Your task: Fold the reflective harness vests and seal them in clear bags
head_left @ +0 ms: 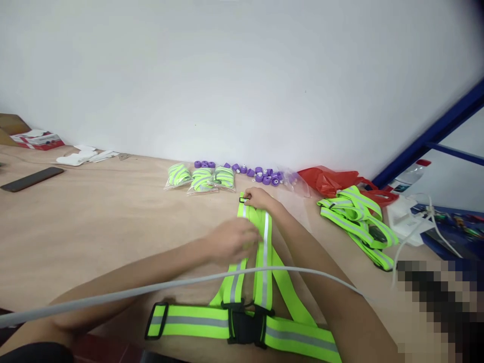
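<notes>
A neon-green reflective harness vest (265, 262) with silver stripes lies spread before me. Its waist belt runs across the near side, joined by a black side-release buckle (247, 326), and a black slider loop (156, 321) sits at the belt's left end. At the far end of the shoulder straps, my right hand (259, 197) pinches the strap beside a small black slider (243, 200). My left hand (236, 239) hovers over or touches the middle of the straps; motion smears its fingers, so their grip is unclear.
Bagged green straps (202, 179) and several purple rollers (260, 174) line the wall. To the right lie a red plastic bag (328, 180), another green reflective vest (357, 219) and a white power strip (404, 222). A white cable (181, 286) crosses the foreground. A dark phone-like slab (32, 179) lies left.
</notes>
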`<control>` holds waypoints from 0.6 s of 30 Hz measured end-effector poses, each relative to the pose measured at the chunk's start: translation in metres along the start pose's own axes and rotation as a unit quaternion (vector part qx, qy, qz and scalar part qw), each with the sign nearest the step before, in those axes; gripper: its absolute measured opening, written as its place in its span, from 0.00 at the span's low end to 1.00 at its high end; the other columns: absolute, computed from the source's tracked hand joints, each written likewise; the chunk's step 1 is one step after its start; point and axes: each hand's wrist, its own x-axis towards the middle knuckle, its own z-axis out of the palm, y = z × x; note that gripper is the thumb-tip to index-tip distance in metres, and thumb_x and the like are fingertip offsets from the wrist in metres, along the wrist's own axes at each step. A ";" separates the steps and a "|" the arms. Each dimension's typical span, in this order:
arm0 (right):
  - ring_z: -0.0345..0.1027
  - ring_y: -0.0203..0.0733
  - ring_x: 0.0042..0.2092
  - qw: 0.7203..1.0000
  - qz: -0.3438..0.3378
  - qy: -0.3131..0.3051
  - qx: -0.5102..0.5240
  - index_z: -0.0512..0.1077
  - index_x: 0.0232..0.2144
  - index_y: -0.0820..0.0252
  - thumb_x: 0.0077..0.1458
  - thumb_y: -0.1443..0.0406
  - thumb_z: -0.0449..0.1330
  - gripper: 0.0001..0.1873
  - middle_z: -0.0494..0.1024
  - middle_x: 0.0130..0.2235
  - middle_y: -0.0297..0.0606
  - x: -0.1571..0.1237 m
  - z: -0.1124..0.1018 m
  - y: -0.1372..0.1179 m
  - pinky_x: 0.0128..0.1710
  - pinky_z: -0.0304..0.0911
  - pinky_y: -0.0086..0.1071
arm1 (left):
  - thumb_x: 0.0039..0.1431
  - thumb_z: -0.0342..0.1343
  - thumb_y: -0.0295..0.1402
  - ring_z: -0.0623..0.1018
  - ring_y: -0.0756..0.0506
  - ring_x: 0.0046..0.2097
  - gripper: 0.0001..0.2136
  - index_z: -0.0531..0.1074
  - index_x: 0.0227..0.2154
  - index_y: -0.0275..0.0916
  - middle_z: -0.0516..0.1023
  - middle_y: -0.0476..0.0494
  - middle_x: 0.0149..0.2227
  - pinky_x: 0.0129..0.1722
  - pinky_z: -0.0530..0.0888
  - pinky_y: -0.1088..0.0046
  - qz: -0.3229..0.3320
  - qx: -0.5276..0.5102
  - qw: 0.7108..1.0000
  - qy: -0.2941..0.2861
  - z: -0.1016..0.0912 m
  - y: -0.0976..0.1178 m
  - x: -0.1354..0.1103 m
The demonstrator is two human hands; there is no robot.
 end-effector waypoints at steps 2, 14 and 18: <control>0.73 0.45 0.50 1.000 0.006 -0.001 -0.004 0.72 0.54 0.59 0.66 0.58 0.61 0.17 0.75 0.54 0.43 0.002 -0.001 -0.002 0.49 0.73 0.45 | 0.71 0.50 0.38 0.73 0.41 0.61 0.16 0.72 0.56 0.39 0.77 0.39 0.58 0.70 0.57 0.59 0.107 -0.051 0.993 0.007 0.007 0.035 -0.028; 0.73 0.47 0.52 0.997 0.042 0.036 -0.056 0.71 0.55 0.59 0.66 0.58 0.61 0.18 0.74 0.56 0.43 -0.001 -0.005 -0.016 0.50 0.72 0.47 | 0.72 0.46 0.43 0.56 0.40 0.72 0.26 0.62 0.67 0.35 0.57 0.35 0.72 0.73 0.50 0.59 0.206 -0.050 0.976 -0.044 0.041 0.079 -0.066; 0.73 0.47 0.51 0.996 0.051 0.037 -0.065 0.71 0.55 0.59 0.66 0.58 0.61 0.18 0.74 0.56 0.44 -0.004 -0.008 -0.021 0.50 0.72 0.47 | 0.69 0.49 0.34 0.63 0.38 0.70 0.25 0.63 0.67 0.42 0.66 0.40 0.68 0.69 0.59 0.60 0.212 -0.097 0.970 -0.064 0.045 0.079 -0.066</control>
